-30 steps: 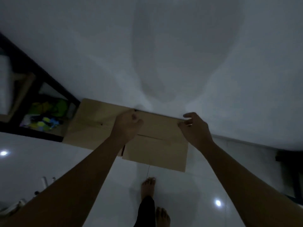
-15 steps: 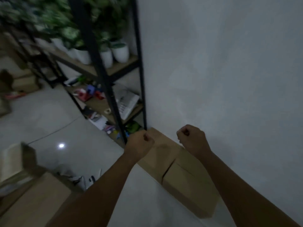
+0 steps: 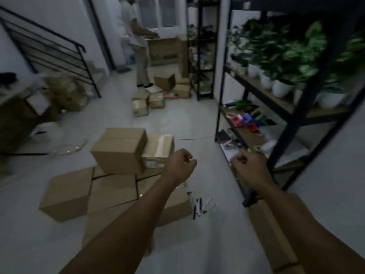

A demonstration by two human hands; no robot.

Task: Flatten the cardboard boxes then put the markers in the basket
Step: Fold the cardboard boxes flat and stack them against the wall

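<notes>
My left hand point(image 3: 180, 166) and my right hand point(image 3: 247, 168) hang in the air in front of me, fingers curled, holding nothing. Below and left of them a pile of cardboard boxes point(image 3: 118, 153) sits on the white floor, some upright, some lying flat point(image 3: 112, 191). Several markers point(image 3: 199, 206) lie loose on the floor just right of the pile, below my left hand. A flattened cardboard box point(image 3: 272, 234) leans along the wall under my right forearm. No basket shows in this view.
A black metal shelf point(image 3: 296, 117) with potted plants and small coloured items stands at the right. More boxes point(image 3: 150, 99) lie further back, where another person point(image 3: 138, 42) stands. A stair railing point(image 3: 51, 52) is at the left. A cable crosses the floor.
My hands have let go of the flattened box against the wall and curled up. My view has swung from the wall round to the room with the boxes and markers.
</notes>
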